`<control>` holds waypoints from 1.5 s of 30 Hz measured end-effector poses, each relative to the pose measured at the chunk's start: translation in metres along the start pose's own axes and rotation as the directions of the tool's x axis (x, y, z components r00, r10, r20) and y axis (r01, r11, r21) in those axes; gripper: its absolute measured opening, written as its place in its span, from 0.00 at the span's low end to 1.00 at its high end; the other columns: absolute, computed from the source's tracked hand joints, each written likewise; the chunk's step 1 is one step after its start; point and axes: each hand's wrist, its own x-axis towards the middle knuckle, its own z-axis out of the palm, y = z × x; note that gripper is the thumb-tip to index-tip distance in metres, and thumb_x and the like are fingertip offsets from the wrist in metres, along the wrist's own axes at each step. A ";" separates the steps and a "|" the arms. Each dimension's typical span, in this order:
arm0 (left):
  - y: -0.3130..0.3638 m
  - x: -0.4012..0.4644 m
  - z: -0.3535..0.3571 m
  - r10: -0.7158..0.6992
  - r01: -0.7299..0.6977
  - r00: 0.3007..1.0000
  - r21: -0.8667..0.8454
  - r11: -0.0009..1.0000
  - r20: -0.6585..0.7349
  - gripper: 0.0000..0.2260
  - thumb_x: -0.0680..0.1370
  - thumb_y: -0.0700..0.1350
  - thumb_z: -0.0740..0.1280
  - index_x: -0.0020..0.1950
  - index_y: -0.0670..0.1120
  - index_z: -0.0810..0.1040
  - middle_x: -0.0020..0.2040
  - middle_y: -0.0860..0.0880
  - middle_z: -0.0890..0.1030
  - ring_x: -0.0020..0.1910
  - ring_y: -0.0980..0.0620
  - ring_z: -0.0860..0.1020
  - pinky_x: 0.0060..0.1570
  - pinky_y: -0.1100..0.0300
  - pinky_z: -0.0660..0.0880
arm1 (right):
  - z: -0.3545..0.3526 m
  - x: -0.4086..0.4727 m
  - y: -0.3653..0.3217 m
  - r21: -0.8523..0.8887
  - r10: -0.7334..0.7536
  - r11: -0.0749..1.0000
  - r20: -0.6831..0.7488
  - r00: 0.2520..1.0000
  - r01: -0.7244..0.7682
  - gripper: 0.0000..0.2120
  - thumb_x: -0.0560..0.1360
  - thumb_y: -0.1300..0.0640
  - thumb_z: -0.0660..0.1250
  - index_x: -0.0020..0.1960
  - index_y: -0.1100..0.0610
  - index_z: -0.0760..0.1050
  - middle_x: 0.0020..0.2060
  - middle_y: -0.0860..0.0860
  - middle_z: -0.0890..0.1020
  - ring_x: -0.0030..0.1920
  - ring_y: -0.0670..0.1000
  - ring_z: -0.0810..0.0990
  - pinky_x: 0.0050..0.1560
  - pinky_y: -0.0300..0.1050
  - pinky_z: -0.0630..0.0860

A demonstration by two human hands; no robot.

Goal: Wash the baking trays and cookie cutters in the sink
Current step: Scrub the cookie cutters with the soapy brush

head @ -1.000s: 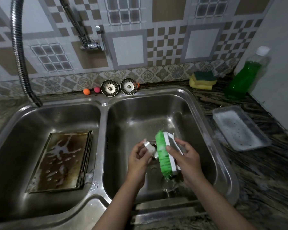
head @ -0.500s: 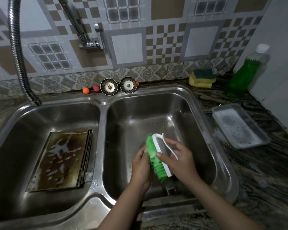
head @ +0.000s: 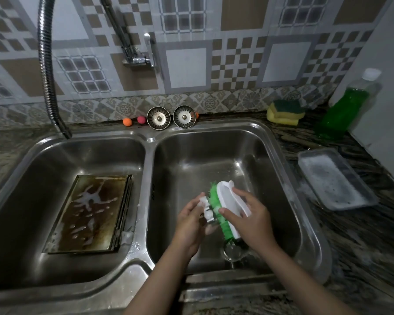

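Observation:
Over the right basin of the steel double sink [head: 149,155], my left hand [head: 190,223] grips a small soapy metal cookie cutter [head: 207,211]. My right hand [head: 248,214] holds a white-backed brush with green bristles [head: 223,208], its bristles pressed against the cutter. A stack of stained brown baking trays [head: 89,212], streaked with foam, lies flat in the left basin. Another small metal cutter [head: 233,251] rests on the right basin's floor, partly hidden by my right wrist.
A flexible tap hose [head: 46,71] hangs over the left basin. Two sink strainers [head: 158,118] and small coloured balls [head: 127,121] sit on the back ledge. On the right counter are sponges [head: 284,111], a green detergent bottle [head: 346,105] and a foam-filled clear tray [head: 334,180].
The brush slid up and down against the cutter; both hands shifted slightly within the right basin. The trays have not moved.

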 end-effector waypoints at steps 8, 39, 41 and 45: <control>0.077 -0.025 -0.063 0.163 -0.174 0.982 0.130 0.976 0.094 0.17 0.72 0.43 0.65 0.61 0.47 0.76 0.54 0.43 0.83 0.45 0.47 0.83 0.42 0.53 0.76 | -0.013 -0.011 -0.017 0.011 -0.034 0.999 0.027 0.999 0.033 0.27 0.61 0.54 0.80 0.58 0.46 0.78 0.55 0.35 0.77 0.56 0.32 0.75 0.49 0.40 0.78; 0.074 0.006 -0.047 0.169 -0.512 0.859 0.826 0.235 0.484 0.16 0.76 0.39 0.67 0.64 0.47 0.75 0.53 0.50 0.81 0.50 0.55 0.79 0.50 0.66 0.76 | -0.057 -0.012 0.005 -0.146 0.078 0.985 -0.105 0.991 -0.093 0.27 0.61 0.47 0.79 0.58 0.39 0.76 0.55 0.44 0.80 0.47 0.45 0.80 0.41 0.39 0.75; 0.039 0.019 -0.029 -0.016 -0.555 0.825 0.814 0.173 0.565 0.17 0.75 0.41 0.68 0.63 0.45 0.75 0.54 0.49 0.80 0.53 0.53 0.79 0.54 0.60 0.75 | -0.064 -0.011 0.010 -0.174 0.086 0.979 -0.109 0.990 -0.104 0.28 0.60 0.43 0.78 0.58 0.38 0.75 0.54 0.42 0.79 0.47 0.43 0.80 0.42 0.39 0.75; -0.019 0.053 -0.007 -0.257 -0.625 0.770 0.772 -0.115 0.584 0.22 0.72 0.42 0.70 0.65 0.43 0.72 0.63 0.44 0.76 0.61 0.47 0.74 0.60 0.58 0.70 | -0.071 -0.011 0.015 -0.094 0.099 0.989 -0.128 0.987 -0.111 0.28 0.61 0.50 0.79 0.60 0.45 0.77 0.55 0.43 0.80 0.54 0.46 0.79 0.43 0.34 0.74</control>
